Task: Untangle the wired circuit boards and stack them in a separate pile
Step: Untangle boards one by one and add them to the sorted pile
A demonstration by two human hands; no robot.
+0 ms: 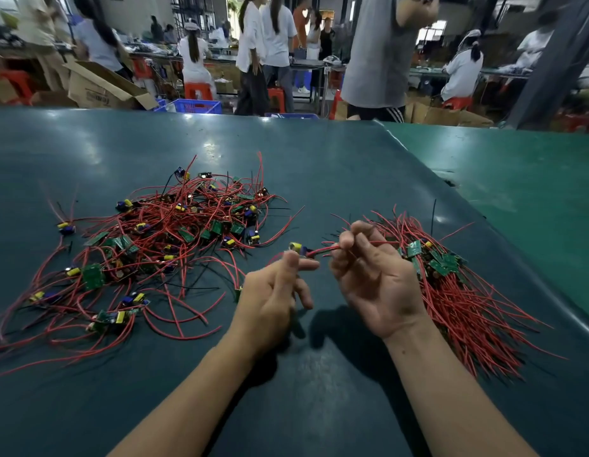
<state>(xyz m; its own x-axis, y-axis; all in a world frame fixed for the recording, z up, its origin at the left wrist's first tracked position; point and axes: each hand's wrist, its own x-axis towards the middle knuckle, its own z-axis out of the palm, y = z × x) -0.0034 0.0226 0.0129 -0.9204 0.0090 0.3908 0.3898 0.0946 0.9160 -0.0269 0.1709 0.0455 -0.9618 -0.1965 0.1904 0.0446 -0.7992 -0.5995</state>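
Fingers of left hand pinch the circuit board; right hand pinches its red wires.

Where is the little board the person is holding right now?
In the head view it's mid-frame, above the table: the left hand pinches the circuit board while the right hand pinches its red wires, between the tangled pile and the sorted pile.

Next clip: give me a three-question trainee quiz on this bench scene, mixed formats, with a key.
1. True or false: the left hand pinches a circuit board.
2. The right hand pinches: A) a black cable tie B) red wires C) nothing.
3. Fill in: the sorted pile lies to the person's ____, the tangled heap opposite.

Key: 1 true; 2 B; 3 right.
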